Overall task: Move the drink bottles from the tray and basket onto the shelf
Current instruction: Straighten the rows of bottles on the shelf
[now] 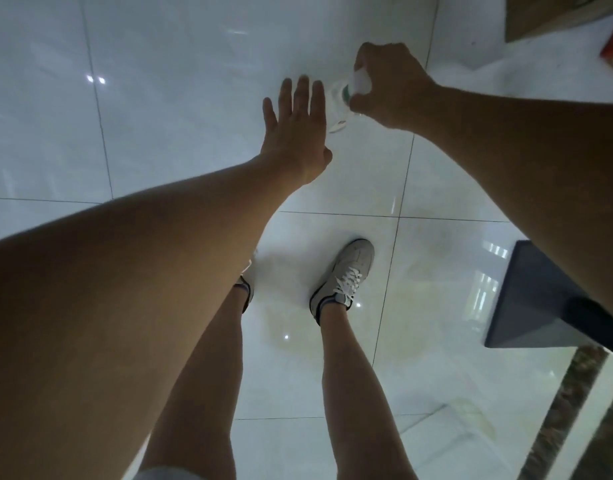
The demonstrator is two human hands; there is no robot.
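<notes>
floor tiles (90, 133) are filling the view. left hand (296, 133) is stretching out flat above them, fingers straight and slightly spread, holding nothing. bottle (338, 105) is hanging in mid-air just beside it: blurred, clear, white cap, green band. can't tell if they're touching. right hand (391, 84) is gripping the bottle's cap end, fingers curled round it. dark box (540, 306) is sitting on the floor far right

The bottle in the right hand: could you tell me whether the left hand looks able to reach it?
Probably yes: the open left hand hangs just beside the bottle, with nothing between them.
</notes>
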